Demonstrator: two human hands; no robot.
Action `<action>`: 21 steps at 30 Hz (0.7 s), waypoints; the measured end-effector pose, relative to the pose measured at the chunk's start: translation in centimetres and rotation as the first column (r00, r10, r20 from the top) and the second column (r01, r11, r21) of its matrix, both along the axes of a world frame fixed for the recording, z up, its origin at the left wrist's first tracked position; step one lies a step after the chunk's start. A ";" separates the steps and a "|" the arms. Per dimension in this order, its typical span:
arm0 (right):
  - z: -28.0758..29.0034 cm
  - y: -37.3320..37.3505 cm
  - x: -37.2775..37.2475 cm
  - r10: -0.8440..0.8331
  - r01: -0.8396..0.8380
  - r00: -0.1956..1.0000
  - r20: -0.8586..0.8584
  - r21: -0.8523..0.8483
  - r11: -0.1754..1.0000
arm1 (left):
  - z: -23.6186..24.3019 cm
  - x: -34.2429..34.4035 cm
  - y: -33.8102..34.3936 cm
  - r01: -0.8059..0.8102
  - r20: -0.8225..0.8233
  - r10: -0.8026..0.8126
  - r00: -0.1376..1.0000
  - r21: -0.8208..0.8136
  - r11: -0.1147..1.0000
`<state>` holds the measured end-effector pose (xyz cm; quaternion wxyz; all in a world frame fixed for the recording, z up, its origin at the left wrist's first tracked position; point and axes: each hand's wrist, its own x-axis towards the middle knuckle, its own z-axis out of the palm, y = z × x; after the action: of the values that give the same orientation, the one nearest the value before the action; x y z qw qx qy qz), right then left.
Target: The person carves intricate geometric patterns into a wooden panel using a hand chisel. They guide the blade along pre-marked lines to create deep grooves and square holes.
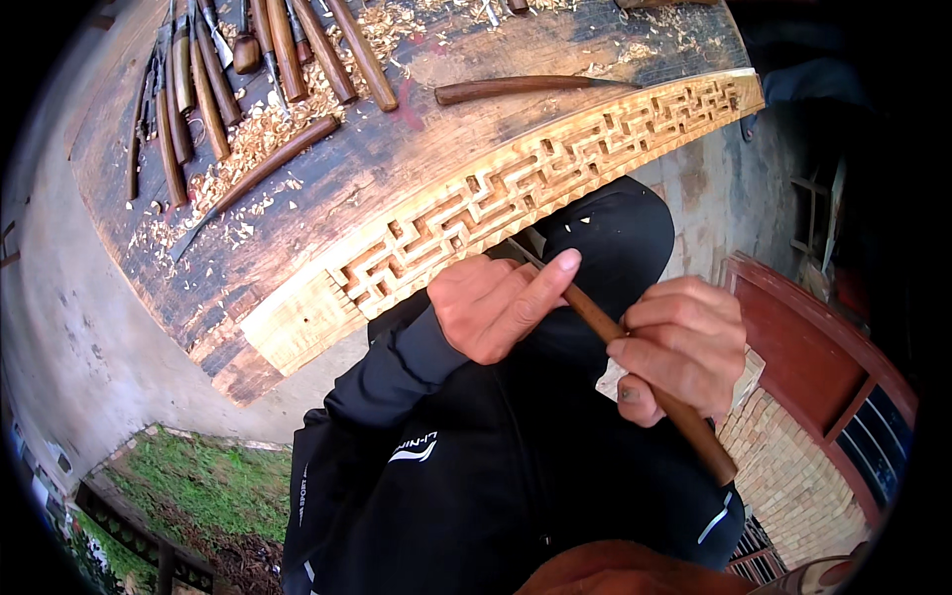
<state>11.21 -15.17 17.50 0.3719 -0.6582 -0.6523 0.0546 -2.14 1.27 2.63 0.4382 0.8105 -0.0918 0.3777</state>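
A long light wooden board with a carved maze-like fretwork lies along the near edge of the worktable. A wood-handled chisel points diagonally up to the board's lower edge, its metal end partly hidden. My left hand holds the chisel near its metal end, index finger stretched along it and the other fingers curled, close against the board's edge. My right hand is wrapped round the wooden handle further down.
The dark, scuffed tabletop carries several carving tools, wood shavings, a chisel lying apart and another behind the board. Grass lies below left, a red metal structure and bricks right.
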 end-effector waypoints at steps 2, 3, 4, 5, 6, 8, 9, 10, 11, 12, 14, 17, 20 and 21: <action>-1.0 -0.7 -0.8 -0.076 0.074 0.995 0.061 0.046 0.996 | -0.9 0.2 -0.4 0.020 0.000 -0.020 1.000 0.034 0.999; -1.2 -1.0 -1.1 -0.120 0.114 0.988 0.092 0.070 0.991 | -1.2 0.4 -0.6 0.036 0.001 -0.036 0.999 0.051 0.998; -1.3 -1.1 -1.5 -0.207 0.198 0.969 0.136 0.077 0.977 | -1.3 0.6 -0.8 0.038 0.002 -0.038 0.999 0.038 0.999; -1.3 -0.9 -1.9 -0.290 0.278 0.940 0.182 0.088 0.957 | -0.8 1.2 -0.6 0.037 0.008 -0.037 0.999 0.026 0.999; -1.4 -0.7 -2.1 -0.369 0.354 0.901 0.227 0.104 0.929 | -0.5 1.6 -0.6 0.036 0.013 -0.037 0.999 0.014 0.999; -4.8 -0.8 -2.7 -0.349 0.334 0.937 -0.023 0.357 0.872 | -0.7 2.0 -1.2 0.064 0.030 -0.064 0.997 0.008 0.998; -6.1 0.5 -3.0 -0.252 0.319 0.946 -0.204 0.449 0.835 | -0.8 2.3 -1.3 0.076 0.038 -0.075 0.996 -0.009 0.997; -6.7 1.6 -3.3 -0.130 0.324 0.921 -0.368 0.532 0.782 | -1.0 2.7 -1.3 0.071 0.054 -0.069 0.996 -0.037 0.997; -6.9 1.6 -3.8 -0.096 0.334 0.895 -0.436 0.512 0.792 | -1.5 3.0 -1.4 0.075 0.069 -0.071 0.995 -0.048 0.996; -7.0 1.6 -4.3 -0.061 0.343 0.863 -0.501 0.492 0.800 | -1.8 3.3 -1.4 0.077 0.083 -0.072 0.994 -0.060 0.995; -7.5 1.1 -3.8 0.004 0.288 0.855 -0.518 0.481 0.828 | -1.9 3.1 -1.1 0.067 0.057 -0.067 0.996 -0.006 0.998; -7.3 2.1 -3.2 0.045 0.304 0.806 -0.591 0.477 0.825 | -2.2 3.1 -1.0 0.067 0.045 -0.069 0.997 0.035 0.997; -7.3 2.1 -3.0 0.063 0.295 0.799 -0.597 0.481 0.826 | -2.6 3.4 -1.3 0.049 0.059 -0.051 0.997 0.020 0.999; -7.3 2.1 -3.0 0.063 0.298 0.800 -0.596 0.487 0.821 | -2.5 3.5 -1.2 0.048 0.057 -0.048 0.997 0.014 0.999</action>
<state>8.22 -13.04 10.24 0.7332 -0.5111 -0.4468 0.0379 1.39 0.10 0.15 0.4393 0.7997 -0.1260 0.3895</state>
